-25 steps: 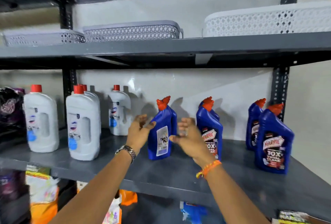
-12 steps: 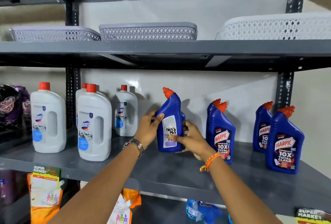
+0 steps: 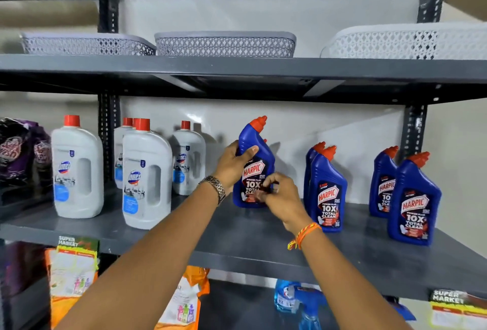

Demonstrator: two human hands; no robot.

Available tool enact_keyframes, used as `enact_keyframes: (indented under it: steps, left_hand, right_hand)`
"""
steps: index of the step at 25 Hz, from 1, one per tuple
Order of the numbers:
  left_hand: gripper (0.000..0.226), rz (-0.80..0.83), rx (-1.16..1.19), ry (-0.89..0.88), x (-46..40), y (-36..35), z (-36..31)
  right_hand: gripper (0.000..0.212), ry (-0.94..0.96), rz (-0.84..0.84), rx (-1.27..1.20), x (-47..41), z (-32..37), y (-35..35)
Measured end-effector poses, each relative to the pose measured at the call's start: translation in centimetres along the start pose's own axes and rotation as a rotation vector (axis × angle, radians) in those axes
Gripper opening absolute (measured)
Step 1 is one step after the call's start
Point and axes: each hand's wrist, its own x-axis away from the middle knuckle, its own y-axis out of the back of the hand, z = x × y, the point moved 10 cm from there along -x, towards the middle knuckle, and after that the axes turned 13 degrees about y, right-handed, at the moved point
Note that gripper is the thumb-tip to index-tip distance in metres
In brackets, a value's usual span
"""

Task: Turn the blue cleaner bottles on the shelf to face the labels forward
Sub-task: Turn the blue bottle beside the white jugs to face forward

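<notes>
Your left hand (image 3: 235, 161) grips the blue bottle (image 3: 253, 169) at its upper body, thumb across the front. Your right hand (image 3: 279, 195) pinches its lower front, fingers closed on it. The bottle stands mid-shelf (image 3: 253, 240), red cap up, Harpic label facing you. Four more blue bottles (image 3: 328, 192) to the right show labels forward. White bottles (image 3: 146, 174) stand left.

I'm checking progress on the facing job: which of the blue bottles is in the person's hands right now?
The leftmost blue bottle, beside the white bottles. The left hand grips its neck and the right hand its lower front; the other blue bottles stand untouched.
</notes>
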Motion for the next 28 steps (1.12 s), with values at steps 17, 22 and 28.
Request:
enact_keyframes:
  steps: [17, 22, 28]
  left_hand:
    - [0.034, 0.015, -0.1, 0.178, -1.5, 2.0, 9.7]
    - [0.041, -0.011, -0.122, 0.226, 0.3, 2.1, 11.0]
    - [0.047, 0.043, -0.052, 0.253, 2.9, 2.2, 11.2]
  right_hand:
    - [0.047, -0.157, 0.1, 0.018, -0.3, -7.1, -2.2]
    - [0.044, -0.181, 0.15, -0.045, 0.7, -7.0, -1.9]
    - [0.047, -0.109, 0.22, -0.078, 3.3, -5.3, -0.5]
